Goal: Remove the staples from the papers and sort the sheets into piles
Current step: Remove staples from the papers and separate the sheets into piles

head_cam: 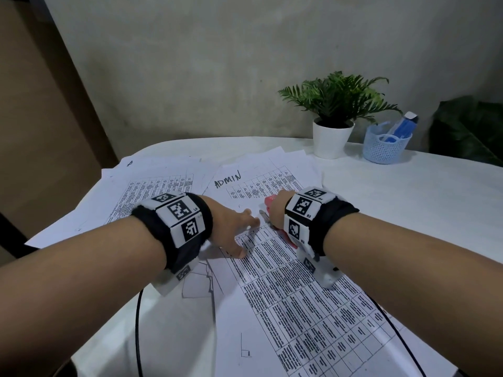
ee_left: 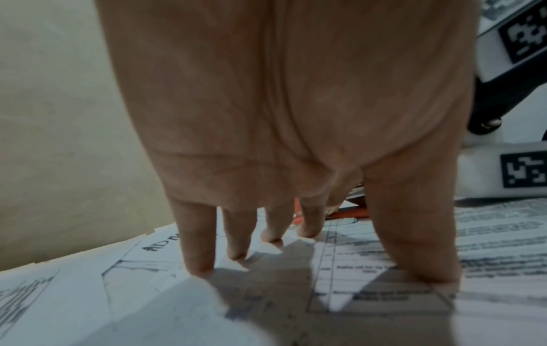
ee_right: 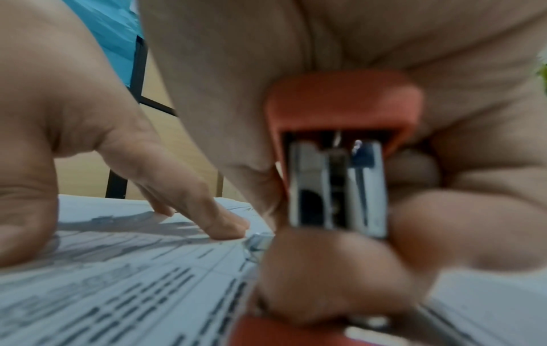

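A printed table sheet [head_cam: 294, 297] lies nearest me on the white table. My left hand [head_cam: 235, 229] presses its top corner flat with spread, straight fingers [ee_left: 201, 252]. My right hand [head_cam: 275, 210] grips a red stapler [head_cam: 270, 200] with a metal tip [ee_right: 257, 241] that touches the sheet's top edge just right of the left fingertips. The stapler's red body and metal core [ee_right: 340, 145] fill the right wrist view. A sheet marked ADMIN [head_cam: 258, 180] lies behind, and another pile of sheets [head_cam: 152, 186] spreads to the left.
A potted plant [head_cam: 333, 115] in a white pot and a blue basket [head_cam: 386, 145] with blue items stand at the back right. A black cable [head_cam: 137, 322] runs along the table's front. The table's left edge drops off beside the left pile.
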### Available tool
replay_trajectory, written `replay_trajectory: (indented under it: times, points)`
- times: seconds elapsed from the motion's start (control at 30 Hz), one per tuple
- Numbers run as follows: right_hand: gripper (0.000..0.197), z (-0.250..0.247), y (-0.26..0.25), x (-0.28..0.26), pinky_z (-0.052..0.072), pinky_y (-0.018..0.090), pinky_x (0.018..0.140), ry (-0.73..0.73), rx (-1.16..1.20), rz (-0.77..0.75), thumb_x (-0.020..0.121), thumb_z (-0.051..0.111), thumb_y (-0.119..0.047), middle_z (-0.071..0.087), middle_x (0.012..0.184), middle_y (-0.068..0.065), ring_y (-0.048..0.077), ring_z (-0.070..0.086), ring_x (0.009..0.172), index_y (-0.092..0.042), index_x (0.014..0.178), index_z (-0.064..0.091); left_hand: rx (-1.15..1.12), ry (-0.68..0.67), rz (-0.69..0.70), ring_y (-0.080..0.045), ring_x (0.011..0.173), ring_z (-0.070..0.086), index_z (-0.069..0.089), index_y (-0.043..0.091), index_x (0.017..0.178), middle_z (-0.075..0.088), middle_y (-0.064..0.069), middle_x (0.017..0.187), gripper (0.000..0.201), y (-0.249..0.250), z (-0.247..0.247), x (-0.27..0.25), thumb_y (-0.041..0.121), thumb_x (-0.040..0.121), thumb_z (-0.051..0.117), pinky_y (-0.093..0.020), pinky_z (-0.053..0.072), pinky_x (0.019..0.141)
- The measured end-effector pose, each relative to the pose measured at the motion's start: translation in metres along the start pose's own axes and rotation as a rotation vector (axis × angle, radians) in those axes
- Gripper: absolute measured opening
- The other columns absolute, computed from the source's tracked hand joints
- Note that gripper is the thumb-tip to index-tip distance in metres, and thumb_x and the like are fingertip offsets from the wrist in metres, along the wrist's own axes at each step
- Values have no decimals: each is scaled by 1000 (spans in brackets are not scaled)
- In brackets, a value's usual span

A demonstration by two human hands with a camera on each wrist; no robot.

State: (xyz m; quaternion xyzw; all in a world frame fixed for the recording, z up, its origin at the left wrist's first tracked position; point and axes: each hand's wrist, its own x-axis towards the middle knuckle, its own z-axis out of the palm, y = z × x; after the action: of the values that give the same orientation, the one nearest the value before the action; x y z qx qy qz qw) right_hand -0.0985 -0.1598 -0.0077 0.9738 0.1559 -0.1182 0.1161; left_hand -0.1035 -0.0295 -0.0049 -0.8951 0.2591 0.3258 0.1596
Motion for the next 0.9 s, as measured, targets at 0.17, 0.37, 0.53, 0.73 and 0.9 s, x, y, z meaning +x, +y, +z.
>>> replay_trajectory:
  times: [0.17, 0.37, 0.53, 0.73, 0.9]
  points:
    - [39, 10, 2, 6, 43, 31, 83, -42, 110, 99, 101, 29, -33, 48, 120, 12, 26, 53, 105, -8, 130, 38, -3, -2, -4, -26, 145, 21, -5, 25, 152, -12, -1, 160, 83, -2, 1, 0, 48, 94, 49, -48, 27, 114]
    - [36, 10, 9, 3, 43, 33, 82, -15, 96, 86, 99, 32, -30, 50, 124, 12, 30, 56, 106, -9, 126, 38, 17, -13, 4, -26, 146, 16, -7, 25, 152, -16, 0, 159, 82, -2, -1, 2, 48, 95, 47, -48, 25, 115]
    - [35, 9, 4, 10, 39, 37, 96, -28, 27, 65, 100, 32, -27, 42, 135, 13, 28, 48, 118, -11, 131, 40, 11, -13, 12, -25, 146, 18, -6, 26, 152, -16, 1, 159, 82, -6, 2, 5, 48, 94, 48, -51, 26, 114]
    - [38, 8, 3, 12, 38, 36, 96, -39, 31, 62, 101, 30, -30, 44, 135, 12, 28, 48, 119, -10, 132, 37, 5, -8, 15, -26, 146, 17, -4, 27, 152, -15, 0, 160, 82, -7, 2, 7, 49, 93, 49, -51, 26, 113]
    - [38, 6, 10, 11, 47, 36, 89, -17, 79, 71, 97, 36, -33, 54, 120, 11, 26, 56, 96, -9, 127, 38, 9, -3, 18, -26, 146, 16, -3, 28, 152, -13, 0, 160, 81, -8, 3, 8, 50, 93, 49, -53, 25, 113]
